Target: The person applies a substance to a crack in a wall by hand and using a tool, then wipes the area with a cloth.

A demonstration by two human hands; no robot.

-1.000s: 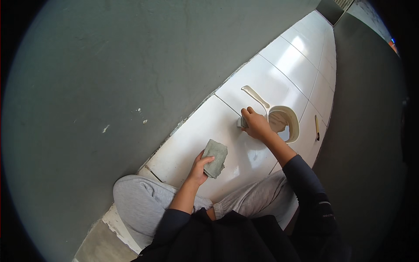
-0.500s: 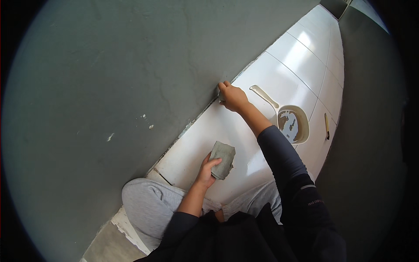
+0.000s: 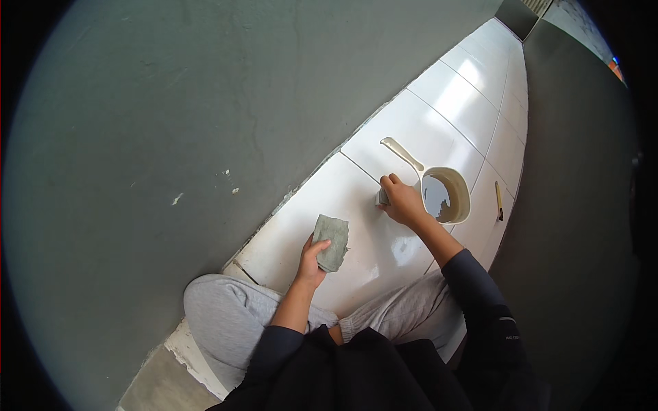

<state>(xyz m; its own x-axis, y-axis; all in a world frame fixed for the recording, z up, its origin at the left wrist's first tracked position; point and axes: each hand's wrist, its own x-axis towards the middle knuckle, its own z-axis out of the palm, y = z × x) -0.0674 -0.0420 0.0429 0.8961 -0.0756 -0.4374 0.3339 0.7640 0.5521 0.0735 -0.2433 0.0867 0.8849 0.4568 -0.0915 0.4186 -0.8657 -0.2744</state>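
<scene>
My left hand [image 3: 312,266] is closed on a flat grey-green slab [image 3: 333,241] with one ragged edge, thumb across its face, held above the white tiles. Whether it is a sponge, folded cloth or a lump of mortar I cannot make out. Farther off to the right, my right hand [image 3: 404,200] pinches a small flat grey piece [image 3: 381,198] low over the tiles. Most of that piece hides behind my fingers. Just right of this hand stands a cream dipper [image 3: 468,205], liquid in its bowl and its handle pointing to the far left.
White glossy tiles [image 3: 439,116] form a narrow strip between two dark grey walls [image 3: 157,137]. A rough joint [image 3: 312,179] runs along the left wall. A slim yellow tool [image 3: 499,198] with a dark end lies right of the dipper. My grey-trousered legs [image 3: 226,308] are folded at the near end.
My right hand has left the joint at the left wall and moved right and nearer, beside the dipper, still pinching the grey piece. My left hand keeps hold of the slab. The view has shifted slightly.
</scene>
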